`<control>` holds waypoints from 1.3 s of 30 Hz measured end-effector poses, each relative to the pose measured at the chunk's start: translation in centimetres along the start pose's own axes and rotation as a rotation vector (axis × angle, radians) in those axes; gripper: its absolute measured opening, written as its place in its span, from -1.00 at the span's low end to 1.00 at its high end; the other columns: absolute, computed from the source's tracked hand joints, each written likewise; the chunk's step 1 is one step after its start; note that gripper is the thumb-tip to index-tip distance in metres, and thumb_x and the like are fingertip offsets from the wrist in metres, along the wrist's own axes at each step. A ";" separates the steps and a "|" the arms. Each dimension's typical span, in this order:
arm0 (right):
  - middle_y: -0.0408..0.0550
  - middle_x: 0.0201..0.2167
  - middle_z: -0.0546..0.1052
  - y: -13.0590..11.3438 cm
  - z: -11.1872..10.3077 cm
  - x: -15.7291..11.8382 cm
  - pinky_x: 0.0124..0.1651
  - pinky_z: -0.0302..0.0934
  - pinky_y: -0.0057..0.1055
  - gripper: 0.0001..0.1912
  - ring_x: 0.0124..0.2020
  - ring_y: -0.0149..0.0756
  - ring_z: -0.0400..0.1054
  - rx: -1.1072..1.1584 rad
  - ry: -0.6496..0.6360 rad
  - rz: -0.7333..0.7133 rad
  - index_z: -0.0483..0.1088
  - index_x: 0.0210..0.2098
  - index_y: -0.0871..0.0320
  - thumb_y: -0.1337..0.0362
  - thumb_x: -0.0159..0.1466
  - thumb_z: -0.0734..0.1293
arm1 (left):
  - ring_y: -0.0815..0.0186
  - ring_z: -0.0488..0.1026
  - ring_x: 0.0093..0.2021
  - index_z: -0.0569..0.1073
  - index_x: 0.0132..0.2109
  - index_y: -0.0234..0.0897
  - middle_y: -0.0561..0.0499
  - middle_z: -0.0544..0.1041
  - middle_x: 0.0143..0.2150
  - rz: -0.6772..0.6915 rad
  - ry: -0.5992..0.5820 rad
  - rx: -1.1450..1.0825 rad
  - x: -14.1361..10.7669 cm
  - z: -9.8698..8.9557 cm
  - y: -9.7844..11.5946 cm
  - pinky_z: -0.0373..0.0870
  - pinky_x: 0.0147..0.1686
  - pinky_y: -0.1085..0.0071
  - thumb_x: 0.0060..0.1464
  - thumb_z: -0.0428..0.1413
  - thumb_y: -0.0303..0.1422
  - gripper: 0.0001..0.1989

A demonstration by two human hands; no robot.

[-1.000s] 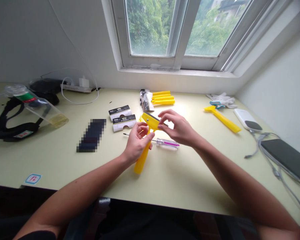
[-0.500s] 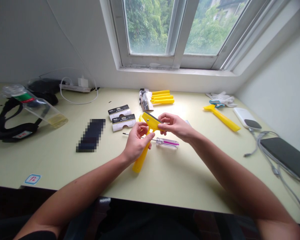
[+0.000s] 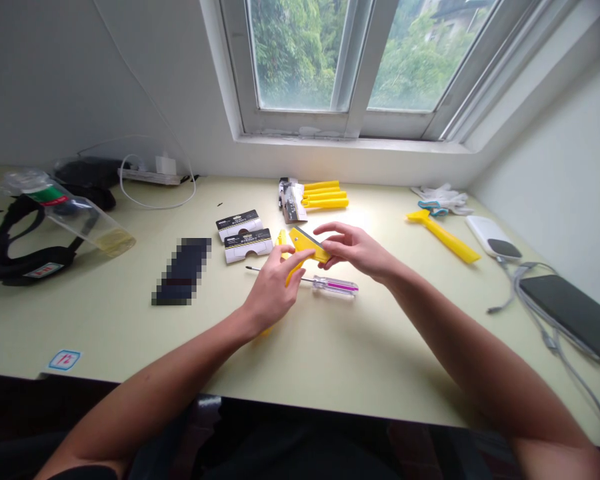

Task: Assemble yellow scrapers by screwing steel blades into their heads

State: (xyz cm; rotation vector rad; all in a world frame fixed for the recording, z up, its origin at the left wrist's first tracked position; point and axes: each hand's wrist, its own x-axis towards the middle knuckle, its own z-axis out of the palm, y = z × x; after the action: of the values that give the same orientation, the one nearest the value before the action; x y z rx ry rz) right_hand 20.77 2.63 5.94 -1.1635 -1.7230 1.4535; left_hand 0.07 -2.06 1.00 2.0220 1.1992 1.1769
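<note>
Between my hands is a yellow scraper [image 3: 307, 244] with a dark strip along its head's upper edge. My left hand [image 3: 276, 283] is closed round its handle and hides most of it; only the handle's lower end peeks out below the wrist. Thumb and fingers of my right hand [image 3: 353, 250] pinch the right end of the head. Underneath lies a screwdriver [image 3: 335, 287] with a clear and purple handle, its tip to the left. Two black-and-white cardboard packages [image 3: 249, 248] rest just beyond my left hand, beside a small yellow piece [image 3: 281, 238].
At the back stand packaged yellow scrapers [image 3: 326, 199]. To the right are another yellow scraper [image 3: 445, 237], white gloves [image 3: 445, 199], a power bank [image 3: 493, 235] and cables. A tilted bottle [image 3: 87, 220], black straps [image 3: 27, 257] and a pixelated dark object [image 3: 183, 272] occupy the left.
My left hand has turned over the handle, its back now facing up and its fingers reaching onto the head. The scraper has tilted and its head shifted slightly right.
</note>
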 end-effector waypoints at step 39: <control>-0.07 -0.42 0.48 0.1 0.5 -0.8 -0.33 0.15 -0.45 -0.82 -0.41 -0.39 0.29 -0.898 0.223 -0.667 0.42 -0.36 0.19 0.25 0.34 0.29 | 0.25 0.58 -0.35 0.32 0.26 -0.16 -0.24 0.53 0.05 -0.522 -0.285 -1.156 0.4 0.6 -0.9 0.49 -0.48 0.42 0.14 0.23 -0.32 -0.44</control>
State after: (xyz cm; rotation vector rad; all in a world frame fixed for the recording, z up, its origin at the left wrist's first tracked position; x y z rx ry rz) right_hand 20.67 1.69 5.85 -0.9222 -2.3421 0.1184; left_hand 0.29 -1.24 0.18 0.8821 0.5761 0.9164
